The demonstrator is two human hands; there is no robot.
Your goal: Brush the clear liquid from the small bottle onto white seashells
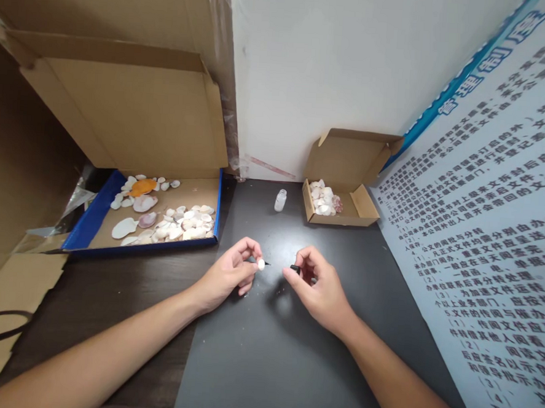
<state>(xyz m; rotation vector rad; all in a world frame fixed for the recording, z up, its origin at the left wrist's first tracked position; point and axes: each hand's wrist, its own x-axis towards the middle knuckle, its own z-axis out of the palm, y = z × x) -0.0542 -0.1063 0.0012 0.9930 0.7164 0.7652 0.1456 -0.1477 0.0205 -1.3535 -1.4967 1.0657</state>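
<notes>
Over the dark grey mat, my left hand (234, 268) pinches a small white shell (261, 264) between thumb and fingertips. A thin dark tip (267, 264) shows just right of the shell, and I cannot make out what joins it. My right hand (318, 284) is closed on a small black cap (295, 269), a short gap away from the shell. Farther back on the mat, a small clear bottle (280, 201) with a whitish look stands upright, with no cap visible on it.
At the left is an open blue-edged cardboard box (109, 234) with several shells and an orange scallop shell (143, 187). A smaller open cardboard box (345, 221) at the back right holds more shells. A printed panel (494, 199) borders the right side.
</notes>
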